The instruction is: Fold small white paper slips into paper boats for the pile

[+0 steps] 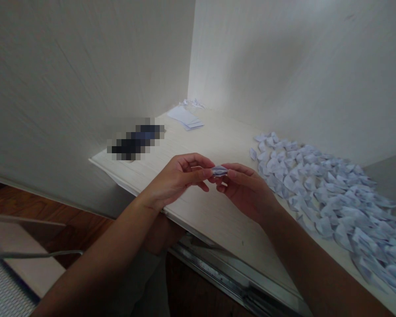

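Between both hands, above the white desk (204,211), is a small folded paper piece (220,170), white with bluish-grey creases. My left hand (186,174) pinches its left end between thumb and forefinger, the other fingers curled loosely below. On its right end, the thumb and fingers of my right hand (246,185) are closed. Right of my right hand spreads a large heap of similar folded paper pieces (317,185), boat-like in shape. A small stack of flat white paper slips (185,118) lies farther back on the desk.
A blurred dark object (137,140) lies at the desk's left edge. Paper scraps (193,103) sit in the back corner, where two pale walls meet. Under the front edge is a metal drawer rail (211,273). A mesh surface (6,290) shows at lower left.
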Demonstrator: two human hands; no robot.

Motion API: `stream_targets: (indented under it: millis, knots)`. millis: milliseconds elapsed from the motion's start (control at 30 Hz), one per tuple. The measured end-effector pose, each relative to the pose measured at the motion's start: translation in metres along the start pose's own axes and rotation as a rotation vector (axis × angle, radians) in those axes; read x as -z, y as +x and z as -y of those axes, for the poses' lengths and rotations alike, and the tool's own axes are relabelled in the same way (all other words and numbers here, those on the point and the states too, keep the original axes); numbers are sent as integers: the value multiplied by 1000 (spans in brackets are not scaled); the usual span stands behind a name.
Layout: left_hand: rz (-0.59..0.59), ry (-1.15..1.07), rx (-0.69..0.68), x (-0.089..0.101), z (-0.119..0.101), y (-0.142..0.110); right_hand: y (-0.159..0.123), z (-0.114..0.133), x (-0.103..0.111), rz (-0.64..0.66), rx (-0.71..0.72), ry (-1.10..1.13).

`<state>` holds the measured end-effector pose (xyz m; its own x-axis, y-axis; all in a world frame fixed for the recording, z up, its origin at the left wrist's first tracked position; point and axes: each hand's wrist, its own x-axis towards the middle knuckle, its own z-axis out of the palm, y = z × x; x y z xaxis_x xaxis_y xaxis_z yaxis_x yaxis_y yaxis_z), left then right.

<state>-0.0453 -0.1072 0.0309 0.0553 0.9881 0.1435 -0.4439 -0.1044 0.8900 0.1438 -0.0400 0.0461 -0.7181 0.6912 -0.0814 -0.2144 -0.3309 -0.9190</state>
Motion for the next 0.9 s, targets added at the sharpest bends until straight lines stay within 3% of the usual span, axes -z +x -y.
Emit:
stream_targets:
  millis: [400, 900]
  knots:
    - [8, -93, 121, -1, -2, -1, 0, 3, -2, -12, -115, 29]
    - [-30, -133, 144, -1, -4, -1, -1, 6, 1, -25, -143, -38]
